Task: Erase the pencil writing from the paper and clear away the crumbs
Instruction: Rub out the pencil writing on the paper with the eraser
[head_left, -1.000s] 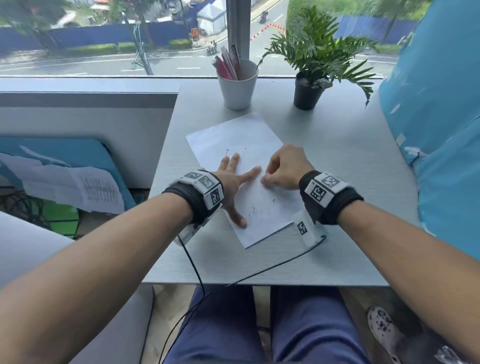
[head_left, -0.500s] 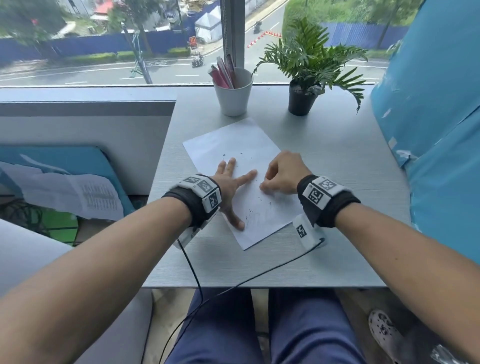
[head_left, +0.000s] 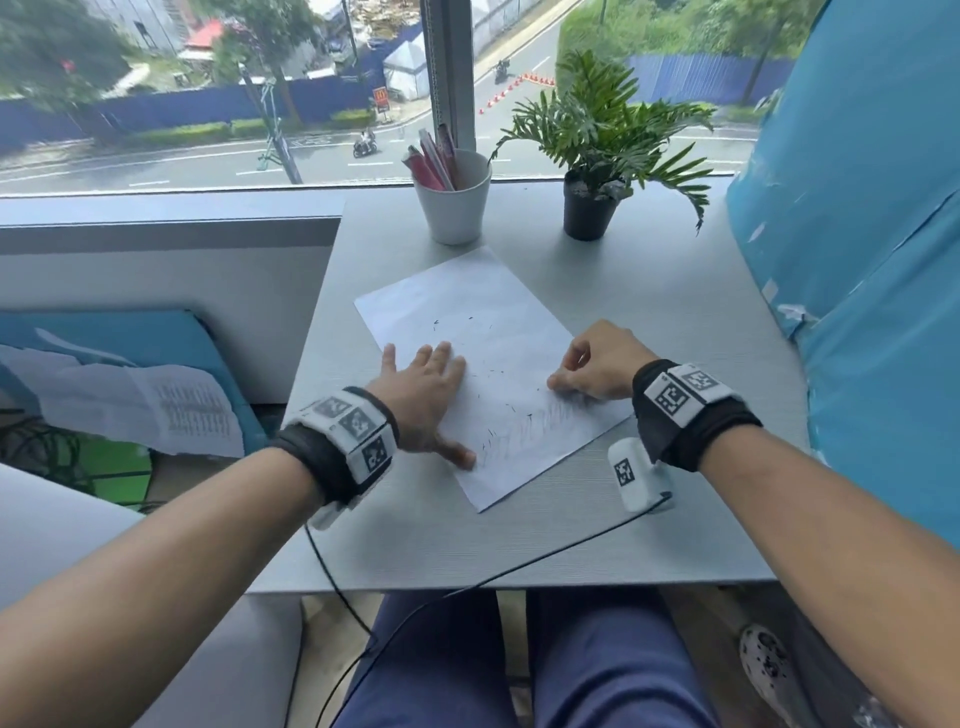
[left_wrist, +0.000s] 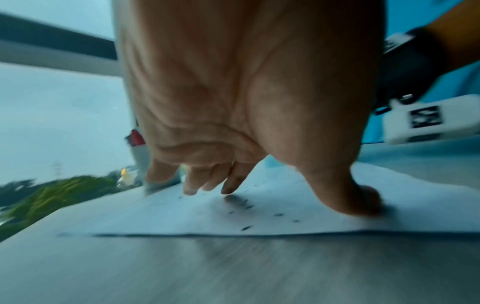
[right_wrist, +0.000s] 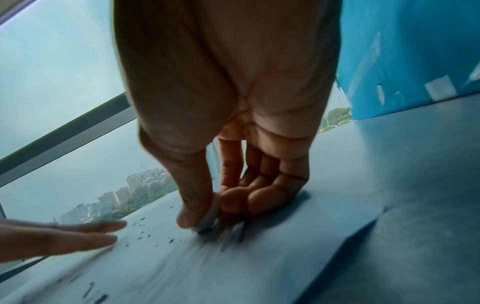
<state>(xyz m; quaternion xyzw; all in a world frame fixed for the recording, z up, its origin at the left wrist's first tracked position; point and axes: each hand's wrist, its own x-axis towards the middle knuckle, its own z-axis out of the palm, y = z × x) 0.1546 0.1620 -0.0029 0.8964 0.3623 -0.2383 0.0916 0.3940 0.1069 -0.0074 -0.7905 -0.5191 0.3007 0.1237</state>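
2 hands on the paper (head_left: 483, 332), which lies angled on the grey desk (head_left: 675, 322): left hand (head_left: 421, 395) spread flat, pinning its left edge, right hand (head_left: 597, 364) pinching a white eraser (right_wrist: 209, 216) against the pencil scribbles (head_left: 524, 426). Dark crumbs (head_left: 483, 371) dot the sheet between them.

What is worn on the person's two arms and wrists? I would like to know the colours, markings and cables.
Both forearms are bare, without sleeves. Each wrist wears a black band carrying white blocks printed with black square code markers. A white camera box with the same kind of marker hangs under the right wrist, and thin black cables run from both wrists off the table's near edge. The hands wear no gloves.
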